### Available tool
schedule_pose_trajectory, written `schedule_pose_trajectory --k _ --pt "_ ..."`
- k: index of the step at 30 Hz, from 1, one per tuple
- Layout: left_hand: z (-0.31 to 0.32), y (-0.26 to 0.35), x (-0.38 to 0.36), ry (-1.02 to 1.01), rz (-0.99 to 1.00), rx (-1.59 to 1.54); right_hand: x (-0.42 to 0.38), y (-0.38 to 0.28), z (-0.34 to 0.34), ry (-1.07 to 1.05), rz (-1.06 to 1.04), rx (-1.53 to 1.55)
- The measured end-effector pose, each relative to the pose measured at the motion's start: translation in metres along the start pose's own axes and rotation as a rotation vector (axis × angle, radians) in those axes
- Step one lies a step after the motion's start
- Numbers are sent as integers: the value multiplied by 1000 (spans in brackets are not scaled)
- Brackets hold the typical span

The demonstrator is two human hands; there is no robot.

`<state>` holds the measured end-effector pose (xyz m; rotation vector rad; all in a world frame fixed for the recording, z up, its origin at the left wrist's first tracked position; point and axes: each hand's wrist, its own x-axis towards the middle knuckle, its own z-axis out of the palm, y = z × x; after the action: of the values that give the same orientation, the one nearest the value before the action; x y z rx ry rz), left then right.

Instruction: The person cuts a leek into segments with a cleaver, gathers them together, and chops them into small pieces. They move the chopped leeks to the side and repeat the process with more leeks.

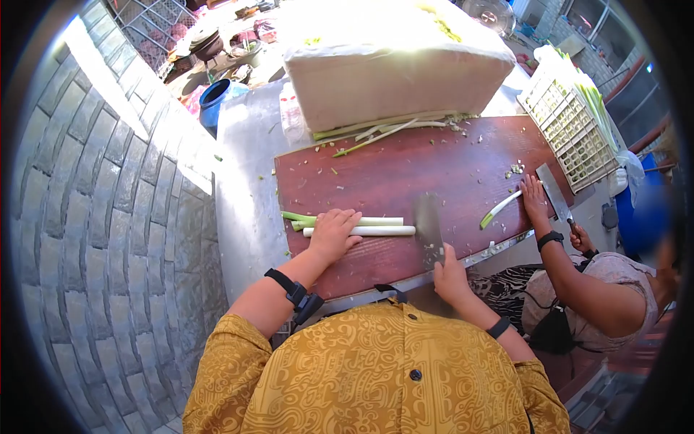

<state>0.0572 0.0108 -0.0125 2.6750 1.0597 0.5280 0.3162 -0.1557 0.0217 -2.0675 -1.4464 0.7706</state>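
Several green onion stalks [383, 231] lie side by side on the reddish-brown board [376, 177], white ends to the right and green ends to the left. My left hand [335, 235] is closed over them near their middle and presses them to the board. In my right hand [452, 275] is the handle of a cleaver [428, 228]. Its blade, blurred by motion, stands just right of the white ends. Small cut bits are scattered over the board.
A co-worker's hands [533, 199] hold a stalk [500, 210] and a knife [554, 192] at the board's right end. Behind the board stand a large white box [397, 90] with loose stalks along its base and a crate [571, 130] of green onions. A brick wall [108, 239] rises at left.
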Motion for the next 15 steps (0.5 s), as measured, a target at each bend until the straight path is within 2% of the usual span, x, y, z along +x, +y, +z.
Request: schedule_pose_trajectory --k 4,7,10,15 --pt "10 6 -5 78 -21 16 10 -10 5 -8 -40 -79" --pt "9 6 -4 102 -34 -14 24 4 2 -50 9 25" --pt "10 11 -7 139 -56 -42 21 -2 -15 -148 214 153" --pt "10 15 -11 154 -73 -72 13 24 -6 -132 294 336"
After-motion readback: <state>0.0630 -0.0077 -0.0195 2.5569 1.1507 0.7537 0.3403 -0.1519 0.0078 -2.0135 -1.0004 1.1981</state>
